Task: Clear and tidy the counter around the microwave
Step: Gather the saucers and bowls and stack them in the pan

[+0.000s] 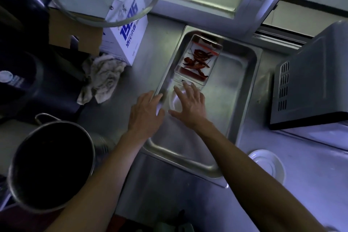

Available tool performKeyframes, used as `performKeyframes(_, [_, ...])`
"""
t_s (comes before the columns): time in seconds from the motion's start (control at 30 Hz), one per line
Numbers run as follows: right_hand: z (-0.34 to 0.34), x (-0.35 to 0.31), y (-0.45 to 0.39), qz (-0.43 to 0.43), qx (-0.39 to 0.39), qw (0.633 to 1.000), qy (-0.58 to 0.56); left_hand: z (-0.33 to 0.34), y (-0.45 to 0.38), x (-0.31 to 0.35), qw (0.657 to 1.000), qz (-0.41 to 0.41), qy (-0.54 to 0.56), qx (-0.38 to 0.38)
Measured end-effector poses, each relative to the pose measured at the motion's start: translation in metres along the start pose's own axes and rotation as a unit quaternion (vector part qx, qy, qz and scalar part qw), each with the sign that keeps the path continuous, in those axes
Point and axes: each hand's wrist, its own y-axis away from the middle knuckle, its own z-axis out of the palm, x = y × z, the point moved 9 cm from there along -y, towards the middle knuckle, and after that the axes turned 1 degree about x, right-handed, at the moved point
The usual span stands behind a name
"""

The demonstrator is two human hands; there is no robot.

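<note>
A shallow rectangular stainless-steel tray (239,73) lies slantwise in the middle of the frame on the steel counter (160,184), just left of the grey microwave (308,81) at the right edge. In its upper part sits a clear plastic box of dried red chillies (197,58), and below that something pale and round, too blurred to name. The left hand (146,113) rests on the tray's left rim, fingers curled over the edge; whether the thumb grips beneath cannot be told. The right hand (190,102) lies inside the tray, its fingers spread and fairly straight over the pale round thing, just below the box. The tray looks stiff, light and slick, so it should lift cleanly by 2 opposite rims, though a tilt would likely send the box sliding. The box seems light and a bit brittle; its 2 long sides are the likeliest hold. A crumpled off-white cloth (102,77) lies at centre left, soft and easy to bunch, and a large steel pot (50,164) stands at lower left, probably heavy enough to need its handles.
</note>
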Motion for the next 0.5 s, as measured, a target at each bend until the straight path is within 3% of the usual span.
performKeyframes(0.5, [0.019,-0.001,-0.004,-0.004,-0.029,0.999,0.026,-0.004,0.003,0.004,1.000,-0.014,0.011,-0.009])
